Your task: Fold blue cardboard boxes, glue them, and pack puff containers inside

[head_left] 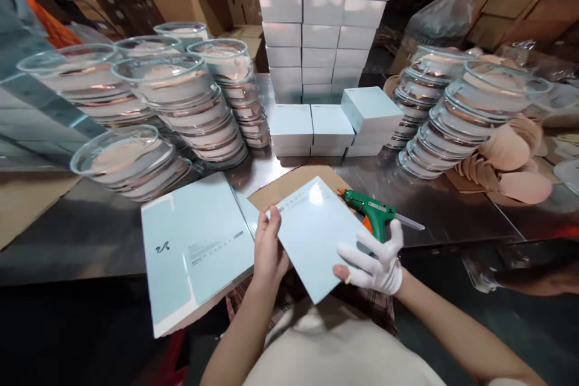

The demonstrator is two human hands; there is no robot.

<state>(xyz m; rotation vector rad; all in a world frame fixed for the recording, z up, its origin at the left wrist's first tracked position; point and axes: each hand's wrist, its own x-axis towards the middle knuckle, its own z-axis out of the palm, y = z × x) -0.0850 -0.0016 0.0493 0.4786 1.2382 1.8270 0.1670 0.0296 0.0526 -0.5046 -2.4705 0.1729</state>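
My left hand is bare and pinches the left edge of a pale blue printed card, thumb on its front face. The card is tilted and has a row of small marks near its upper edge. My right hand wears a white glove with the thumb tip uncovered. Its fingers are spread over the lower right part of the card. A green glue gun with an orange trigger lies just beyond the card, near my right hand. To the left is a stack of larger pale blue printed sheets.
White boxes are piled at the back, with lower boxes in front. Stacks of clear round containers stand at left and right. Tan oval pieces lie at right. A piece of cardboard lies on the metal table.
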